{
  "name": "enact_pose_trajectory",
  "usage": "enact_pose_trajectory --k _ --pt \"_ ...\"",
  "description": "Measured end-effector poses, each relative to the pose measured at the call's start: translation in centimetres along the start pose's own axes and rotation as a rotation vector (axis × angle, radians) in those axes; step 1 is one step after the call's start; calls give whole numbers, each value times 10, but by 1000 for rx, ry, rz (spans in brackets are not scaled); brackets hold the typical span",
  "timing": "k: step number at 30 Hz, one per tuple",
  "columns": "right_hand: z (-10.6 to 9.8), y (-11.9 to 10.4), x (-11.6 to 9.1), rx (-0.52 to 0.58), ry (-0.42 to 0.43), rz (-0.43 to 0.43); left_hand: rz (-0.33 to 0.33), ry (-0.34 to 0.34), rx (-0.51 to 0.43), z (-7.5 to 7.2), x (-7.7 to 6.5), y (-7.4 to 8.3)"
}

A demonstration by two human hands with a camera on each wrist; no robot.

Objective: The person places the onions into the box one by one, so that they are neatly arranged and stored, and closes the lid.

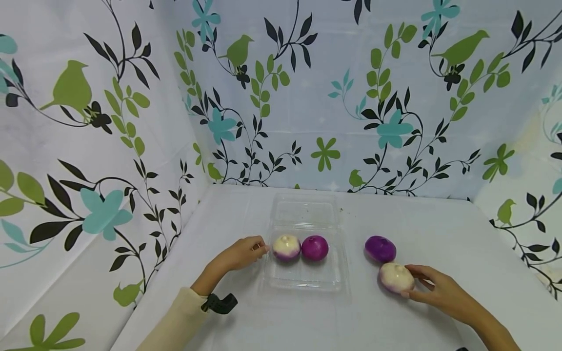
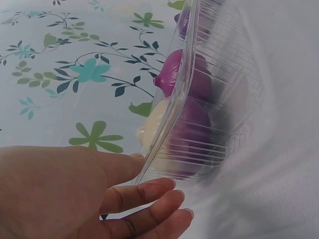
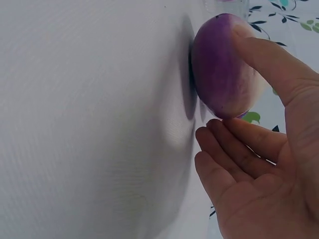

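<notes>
A clear plastic clamshell container [image 1: 303,282] lies with its lid folded back. In it sit a white-and-purple turnip [image 1: 287,247] and a magenta-purple onion [image 1: 315,248], side by side. At the container's left edge, my left hand [image 1: 243,252] pinches the rim between thumb and index finger, as the left wrist view shows. On the right, my right hand [image 1: 443,292] holds a second turnip [image 1: 396,278] between thumb and index finger, the other fingers loosely bent below. Just behind that turnip a darker purple onion [image 1: 380,249] rests on the table.
The white-covered table [image 1: 373,326] ends at a patterned cloth [image 1: 281,97] with birds and leaves, which hangs behind and on both sides. A dark strap [image 1: 219,303] sits on the left wrist. Small specks lie by the container's lid [image 1: 305,209].
</notes>
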State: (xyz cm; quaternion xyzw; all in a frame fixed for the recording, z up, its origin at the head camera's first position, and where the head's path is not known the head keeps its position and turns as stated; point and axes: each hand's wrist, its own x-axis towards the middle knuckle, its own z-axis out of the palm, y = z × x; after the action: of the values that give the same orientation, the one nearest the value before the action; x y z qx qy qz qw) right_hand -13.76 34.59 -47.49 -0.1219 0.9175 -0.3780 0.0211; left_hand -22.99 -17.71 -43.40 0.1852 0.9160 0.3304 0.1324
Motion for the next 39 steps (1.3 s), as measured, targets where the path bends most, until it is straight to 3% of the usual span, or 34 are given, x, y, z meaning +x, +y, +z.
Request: enact_pose_trajectory --k 19,33,39 --pt "-2 -2 3 46 4 -30 -4 -2 -1 -2 -2 3" --pt "-9 -40 16 -16 24 -51 -12 -5 -8 -3 -2 2" --pt "-9 -62 27 -10 22 -106 -16 -9 -8 -3 -1 2"
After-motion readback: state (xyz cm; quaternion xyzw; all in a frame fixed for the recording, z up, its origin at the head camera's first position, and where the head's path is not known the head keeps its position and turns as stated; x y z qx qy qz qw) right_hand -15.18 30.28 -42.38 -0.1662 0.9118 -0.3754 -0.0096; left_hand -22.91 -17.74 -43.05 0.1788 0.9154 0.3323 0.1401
